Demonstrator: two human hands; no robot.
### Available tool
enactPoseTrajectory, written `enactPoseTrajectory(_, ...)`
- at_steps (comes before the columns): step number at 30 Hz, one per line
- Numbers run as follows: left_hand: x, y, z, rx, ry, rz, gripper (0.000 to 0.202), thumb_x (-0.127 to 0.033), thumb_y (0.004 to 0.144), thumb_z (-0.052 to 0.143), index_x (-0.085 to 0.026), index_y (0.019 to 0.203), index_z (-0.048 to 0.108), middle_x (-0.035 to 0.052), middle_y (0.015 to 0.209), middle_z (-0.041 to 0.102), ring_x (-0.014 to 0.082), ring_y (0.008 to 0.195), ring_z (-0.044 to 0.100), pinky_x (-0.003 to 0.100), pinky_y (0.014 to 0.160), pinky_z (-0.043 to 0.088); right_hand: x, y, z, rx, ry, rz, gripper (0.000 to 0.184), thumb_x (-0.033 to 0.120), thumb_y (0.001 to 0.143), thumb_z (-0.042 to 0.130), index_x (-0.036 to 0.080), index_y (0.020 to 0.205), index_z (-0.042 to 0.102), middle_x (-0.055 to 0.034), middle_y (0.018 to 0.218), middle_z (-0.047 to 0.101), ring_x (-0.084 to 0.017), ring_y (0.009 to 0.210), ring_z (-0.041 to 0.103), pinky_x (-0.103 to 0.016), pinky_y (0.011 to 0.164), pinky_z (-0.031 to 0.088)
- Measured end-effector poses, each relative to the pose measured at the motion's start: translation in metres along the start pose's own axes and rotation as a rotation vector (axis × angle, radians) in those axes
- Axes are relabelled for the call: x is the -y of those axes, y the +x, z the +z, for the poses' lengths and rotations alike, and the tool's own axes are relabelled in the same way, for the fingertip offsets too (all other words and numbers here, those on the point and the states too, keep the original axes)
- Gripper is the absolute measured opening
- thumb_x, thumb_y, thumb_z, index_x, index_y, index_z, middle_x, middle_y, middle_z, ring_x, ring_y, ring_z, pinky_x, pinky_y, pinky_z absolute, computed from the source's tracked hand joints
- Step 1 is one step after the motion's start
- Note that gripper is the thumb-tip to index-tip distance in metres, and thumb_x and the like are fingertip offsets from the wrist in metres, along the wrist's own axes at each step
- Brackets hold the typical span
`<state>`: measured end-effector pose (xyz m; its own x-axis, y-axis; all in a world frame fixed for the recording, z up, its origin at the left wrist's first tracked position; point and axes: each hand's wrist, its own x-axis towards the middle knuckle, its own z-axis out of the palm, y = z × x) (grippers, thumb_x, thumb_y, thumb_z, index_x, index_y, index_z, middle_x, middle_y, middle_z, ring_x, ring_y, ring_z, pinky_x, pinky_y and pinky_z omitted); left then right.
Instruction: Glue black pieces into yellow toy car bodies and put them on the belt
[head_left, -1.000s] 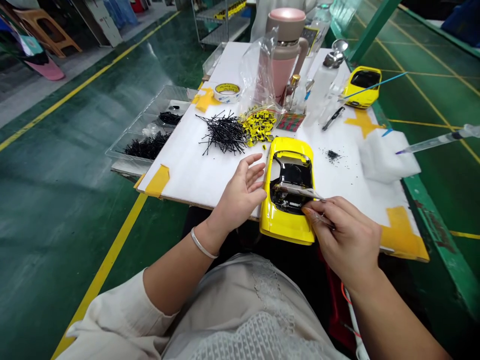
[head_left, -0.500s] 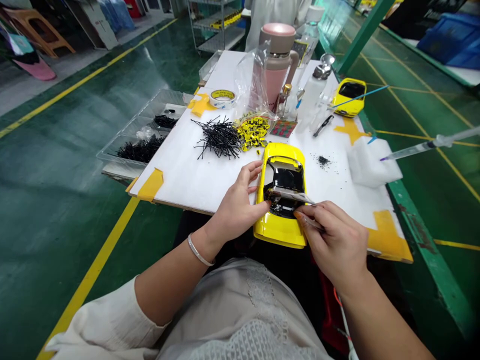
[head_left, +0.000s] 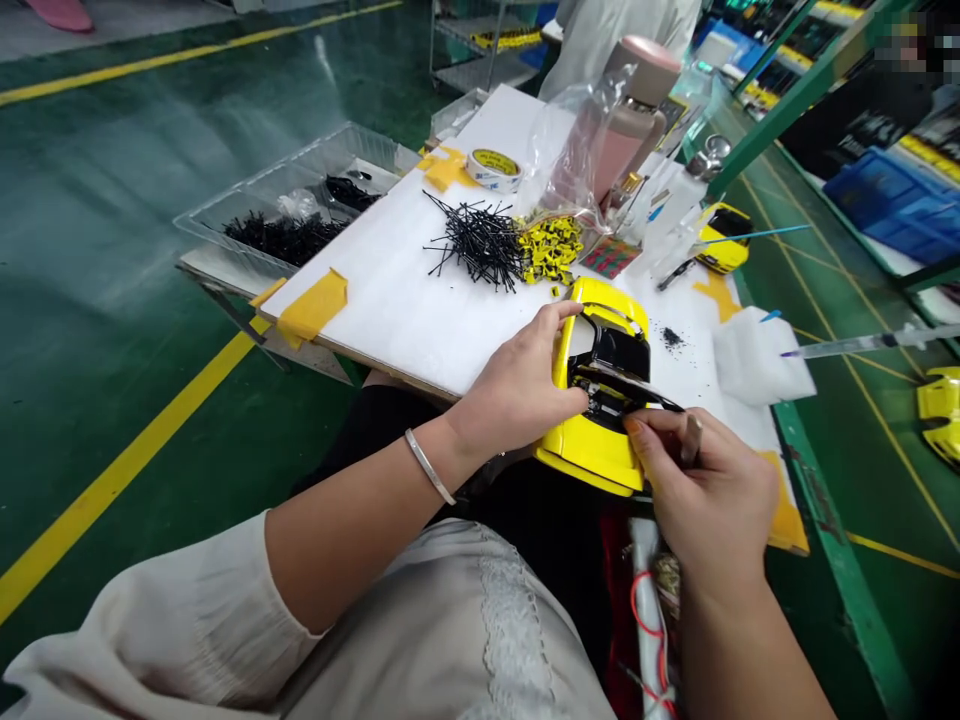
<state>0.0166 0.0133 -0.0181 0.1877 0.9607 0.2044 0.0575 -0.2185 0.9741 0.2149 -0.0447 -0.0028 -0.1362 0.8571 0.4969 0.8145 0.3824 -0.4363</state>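
- Head view: a yellow model car body (head_left: 586, 452) is sitting tilted at the near edge of the white surface (head_left: 390, 320), directly in front of the person, between the forearms.
- Long axis is running away from the person, leaning slightly right; the dark cabin opening (head_left: 611, 360) is facing up and toward the person.
- Left hand (head_left: 517, 385) is wrapping the body's left flank, fingers closed around the side, thumb at the opening. It is nearest the body's midsection.
- Right hand (head_left: 709, 490) is at the near right corner, nearest the near end, thumb and fingers pinching a thin dark strip (head_left: 634, 385). The strip is reaching left across the opening. A small grey tool end (head_left: 691, 437) is poking up from this hand; type unclear.
- Farther up the surface: loose black wire pieces (head_left: 480, 240), a heap of small yellow parts (head_left: 551, 250) and a tape roll (head_left: 495, 170).
- Right side: a second yellow car body (head_left: 724, 240), a white foam block (head_left: 757, 360) and a syringe (head_left: 855, 345) are lying well apart from the hands.
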Motion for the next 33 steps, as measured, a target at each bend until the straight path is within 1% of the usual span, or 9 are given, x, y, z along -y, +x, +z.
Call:
enactPoseTrajectory(5,0.0,0.0,-0.001,0.004,-0.002,0.002,0.077,-0.006,0.066,0.066,-0.02,0.138,0.046,0.0146,0.145,0.057,0.0354,0.142,0.05,0.054,0.12,0.042,-0.001,-0.004,0.002,-0.099,0.03,0.042,0.007,0.027,0.091,0.073,0.021,0.091,0.077,-0.0003,0.073,0.067,-0.013,0.057,0.052,-0.027,0.051,0.04)
enactPoseTrajectory(8,0.0,-0.001,-0.002,0.017,-0.008,-0.022,0.078,-0.009,0.067,0.067,-0.022,0.14,0.046,0.0131,0.146,0.057,0.0347,0.142,0.05,0.052,0.118,0.044,-0.002,-0.007,-0.001,-0.167,0.049,0.01,0.006,0.023,0.092,0.072,0.02,0.094,0.077,-0.0015,0.079,0.068,-0.012,0.057,0.052,-0.027,0.051,0.041)
enactPoseTrajectory(10,0.0,-0.001,-0.002,0.025,-0.027,-0.03,0.078,-0.009,0.068,0.067,-0.022,0.141,0.045,0.0127,0.148,0.056,0.0328,0.143,0.05,0.05,0.118,0.045,-0.004,-0.009,-0.004,-0.169,0.053,-0.036,0.007,0.019,0.094,0.07,0.02,0.096,0.077,-0.0033,0.086,0.071,-0.011,0.058,0.053,-0.026,0.049,0.04)
enactPoseTrajectory(13,0.0,-0.001,-0.002,0.026,-0.05,-0.028,0.076,-0.009,0.068,0.066,-0.021,0.14,0.045,0.0131,0.149,0.055,0.0306,0.144,0.049,0.049,0.119,0.044,-0.01,-0.012,-0.008,-0.125,0.031,-0.146,0.016,0.015,0.095,0.067,0.021,0.104,0.078,-0.0056,0.093,0.072,-0.014,0.066,0.062,-0.026,0.053,0.047)
enactPoseTrajectory(16,-0.001,-0.001,-0.002,0.02,-0.044,-0.032,0.074,-0.01,0.068,0.068,-0.022,0.138,0.046,0.0129,0.147,0.057,0.0309,0.144,0.049,0.051,0.119,0.044,-0.017,-0.014,-0.009,-0.046,-0.009,-0.241,0.023,0.015,0.097,0.064,0.023,0.114,0.077,-0.0061,0.095,0.07,-0.016,0.076,0.068,-0.026,0.059,0.053)
enactPoseTrajectory(21,-0.001,-0.002,-0.002,0.025,-0.027,-0.015,0.074,-0.01,0.068,0.068,-0.023,0.138,0.045,0.0122,0.148,0.055,0.0308,0.144,0.049,0.051,0.12,0.043,-0.026,-0.011,-0.016,0.051,-0.128,-0.343,0.022,0.019,0.1,0.063,0.022,0.116,0.077,-0.0056,0.097,0.07,-0.011,0.066,0.064,-0.024,0.059,0.051)
enactPoseTrajectory(25,0.0,-0.004,-0.002,0.027,-0.017,0.004,0.076,-0.01,0.068,0.067,-0.022,0.139,0.045,0.012,0.15,0.055,0.0305,0.144,0.049,0.05,0.12,0.043,-0.03,-0.001,-0.024,0.145,-0.141,-0.433,0.02,0.02,0.1,0.062,0.021,0.114,0.077,-0.0067,0.102,0.071,-0.01,0.065,0.062,-0.024,0.061,0.051)
enactPoseTrajectory(28,0.001,-0.004,-0.002,0.037,-0.008,0.014,0.076,-0.011,0.07,0.067,-0.021,0.142,0.044,0.0134,0.151,0.054,0.0298,0.145,0.049,0.048,0.12,0.044,-0.035,0.004,-0.026,0.178,-0.071,-0.457,0.021,0.017,0.1,0.06,0.021,0.113,0.076,-0.0075,0.105,0.07,-0.011,0.069,0.064,-0.024,0.063,0.053)
enactPoseTrajectory(33,0.0,-0.004,-0.002,0.027,-0.007,0.001,0.072,-0.016,0.074,0.069,-0.021,0.142,0.044,0.0134,0.15,0.055,0.0303,0.143,0.051,0.049,0.119,0.045,-0.042,0.003,-0.022,0.157,0.026,-0.454,0.031,0.006,0.096,0.056,0.019,0.119,0.072,-0.0084,0.105,0.07,-0.015,0.081,0.07,-0.026,0.068,0.055)
